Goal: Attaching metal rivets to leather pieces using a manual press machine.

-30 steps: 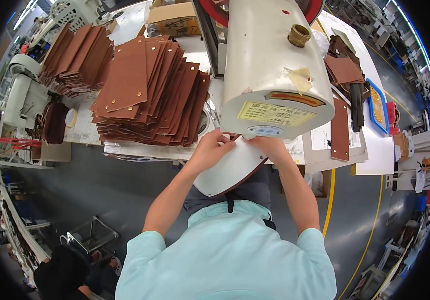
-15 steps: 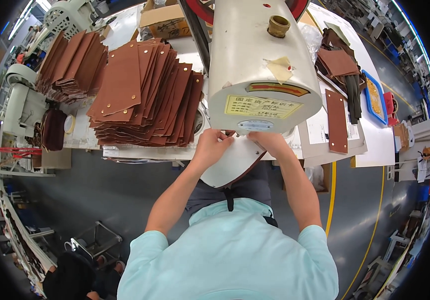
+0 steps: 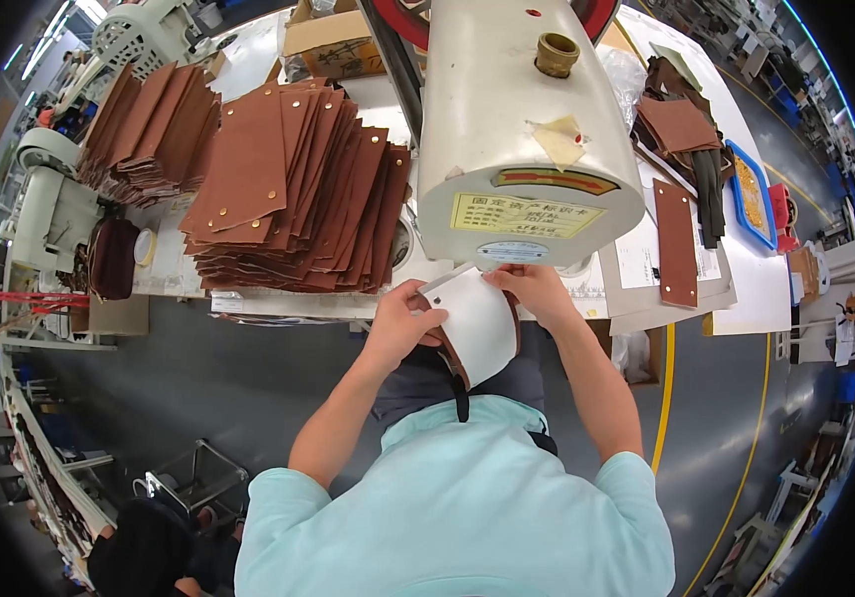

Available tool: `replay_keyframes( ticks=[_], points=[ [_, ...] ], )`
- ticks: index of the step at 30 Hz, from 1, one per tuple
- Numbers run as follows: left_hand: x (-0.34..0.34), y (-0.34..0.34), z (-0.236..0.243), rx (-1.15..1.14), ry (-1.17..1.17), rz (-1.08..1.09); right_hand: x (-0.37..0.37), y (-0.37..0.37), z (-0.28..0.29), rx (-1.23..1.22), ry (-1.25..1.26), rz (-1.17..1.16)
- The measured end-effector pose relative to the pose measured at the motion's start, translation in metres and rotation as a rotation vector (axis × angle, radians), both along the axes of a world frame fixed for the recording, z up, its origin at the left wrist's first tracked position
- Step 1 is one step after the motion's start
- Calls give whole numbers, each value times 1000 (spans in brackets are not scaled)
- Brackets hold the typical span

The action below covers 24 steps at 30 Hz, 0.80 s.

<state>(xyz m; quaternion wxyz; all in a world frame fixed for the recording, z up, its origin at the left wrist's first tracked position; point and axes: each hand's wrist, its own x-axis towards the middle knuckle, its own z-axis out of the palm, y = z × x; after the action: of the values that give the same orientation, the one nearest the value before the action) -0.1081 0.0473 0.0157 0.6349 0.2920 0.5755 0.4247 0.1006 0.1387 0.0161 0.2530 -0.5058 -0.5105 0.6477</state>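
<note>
My left hand is closed on the left edge of a curved piece, white on top with brown along its edges, a small dark dot near its upper left corner. My right hand pinches the same piece at its upper right. Both hands are just below the rounded front of a cream-metal machine, whose overhang hides whatever lies under it. Left of the machine are stacks of brown leather rectangles with metal studs, none touched by my hands.
A second leather stack is further left, by another white machine. A cardboard box stands behind. On the right lie a studded strip, dark scraps and a blue tray. A seated person is at lower left.
My left hand has moved down and left, away from the machine, with the piece. The piece has turned, so its brown left edge now shows. My right hand stays near the machine.
</note>
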Motion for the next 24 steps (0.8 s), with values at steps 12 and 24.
replay_keyframes(
  ticks=[12,24],
  points=[
    [8,63,-24,323,333,-161,-13,9,3,43,-94,-57],
    [13,64,-5,225,211,-131,-3,10,12,-199,97,-115]
  ],
)
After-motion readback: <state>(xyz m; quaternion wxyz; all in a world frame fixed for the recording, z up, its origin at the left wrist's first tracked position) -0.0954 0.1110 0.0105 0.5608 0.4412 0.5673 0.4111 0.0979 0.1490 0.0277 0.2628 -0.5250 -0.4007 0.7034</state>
